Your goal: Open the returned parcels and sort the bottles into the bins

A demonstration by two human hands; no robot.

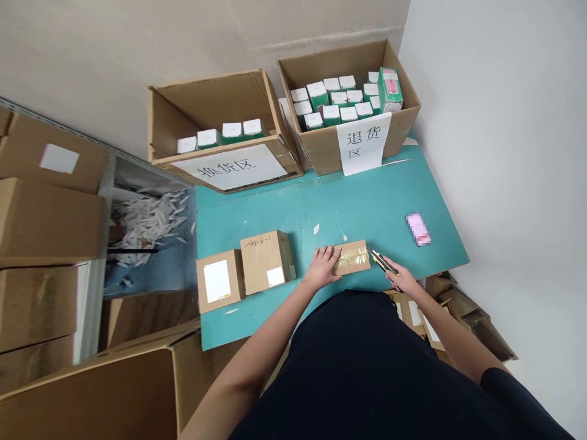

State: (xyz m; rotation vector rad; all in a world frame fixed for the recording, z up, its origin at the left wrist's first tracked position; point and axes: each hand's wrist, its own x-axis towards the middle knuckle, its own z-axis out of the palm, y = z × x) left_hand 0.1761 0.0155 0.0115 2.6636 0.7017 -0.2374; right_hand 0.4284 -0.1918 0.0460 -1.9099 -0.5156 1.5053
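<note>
My left hand (323,266) lies on the left end of a small cardboard parcel (352,257) wrapped in clear tape, holding it against the table. My right hand (401,276) grips a yellow and black utility knife (384,262), whose tip is close to the parcel's right end. Left of the parcel stand a cardboard box with handwriting on top (267,261) and a second box with a white label (219,281). A pink pixelated object (418,229) lies on the teal table (330,208) to the right.
Two open cartons (220,131) (348,104) at the table's back edge hold green and white boxes and carry paper signs. Stacked cartons (46,220) and white shredded filler (147,226) lie left. Flattened cardboard (452,305) lies below the table's right edge.
</note>
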